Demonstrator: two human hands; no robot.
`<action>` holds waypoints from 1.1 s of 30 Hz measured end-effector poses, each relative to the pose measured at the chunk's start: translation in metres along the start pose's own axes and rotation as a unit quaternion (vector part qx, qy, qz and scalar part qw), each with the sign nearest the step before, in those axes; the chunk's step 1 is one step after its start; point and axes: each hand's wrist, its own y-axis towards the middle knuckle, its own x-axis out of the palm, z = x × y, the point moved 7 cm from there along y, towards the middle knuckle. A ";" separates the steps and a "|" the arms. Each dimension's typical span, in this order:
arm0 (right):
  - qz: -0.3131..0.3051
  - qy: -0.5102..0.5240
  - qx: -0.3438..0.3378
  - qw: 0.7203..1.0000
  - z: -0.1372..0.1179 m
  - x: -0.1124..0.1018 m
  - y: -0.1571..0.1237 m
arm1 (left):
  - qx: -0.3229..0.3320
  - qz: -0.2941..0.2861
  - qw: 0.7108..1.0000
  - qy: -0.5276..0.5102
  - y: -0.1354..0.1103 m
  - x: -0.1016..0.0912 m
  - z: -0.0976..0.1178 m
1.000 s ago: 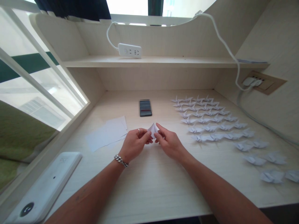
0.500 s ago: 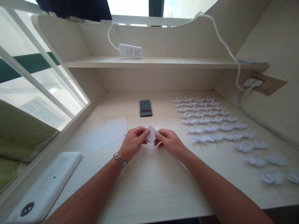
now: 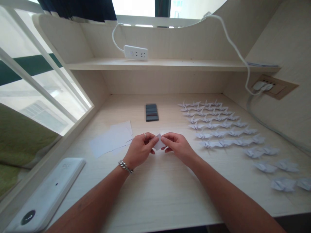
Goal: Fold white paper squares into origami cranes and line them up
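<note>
A small folded piece of white paper (image 3: 159, 143) is held up between my two hands over the middle of the desk. My left hand (image 3: 142, 147) pinches its left side between thumb and fingers; a ring and a chain bracelet are on this hand and wrist. The right side of the paper is gripped by my right hand (image 3: 177, 145), thumb on the near face. My fingers cover part of its folds. Left of my left hand lie loose white paper sheets (image 3: 110, 139). Several rows of folded paper cranes (image 3: 213, 124) stand to the right.
A dark phone (image 3: 151, 112) lies beyond my hands. On the near left rests a long white device (image 3: 48, 194) with a round dark knob. A white power strip (image 3: 135, 53) sits on the shelf (image 3: 170, 64). Its cable runs on the right to a wall socket (image 3: 275, 86).
The folded paper has turned slightly and shows less of its face between my fingers. My left hand has shifted a little to the right.
</note>
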 end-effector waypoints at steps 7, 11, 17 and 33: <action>0.012 0.054 0.034 0.998 -0.003 -0.001 -0.002 | -0.021 -0.009 0.996 -0.085 0.001 0.002 -0.004; -0.008 0.082 0.041 0.996 -0.002 0.000 -0.002 | -0.037 -0.008 0.992 -0.119 0.001 0.003 -0.006; 0.003 0.041 0.022 0.999 -0.003 -0.001 -0.002 | -0.024 -0.006 0.993 -0.118 0.001 0.002 -0.005; 0.024 -0.046 -0.079 0.996 -0.011 -0.003 -0.001 | -0.015 -0.015 0.997 -0.076 0.003 0.003 -0.007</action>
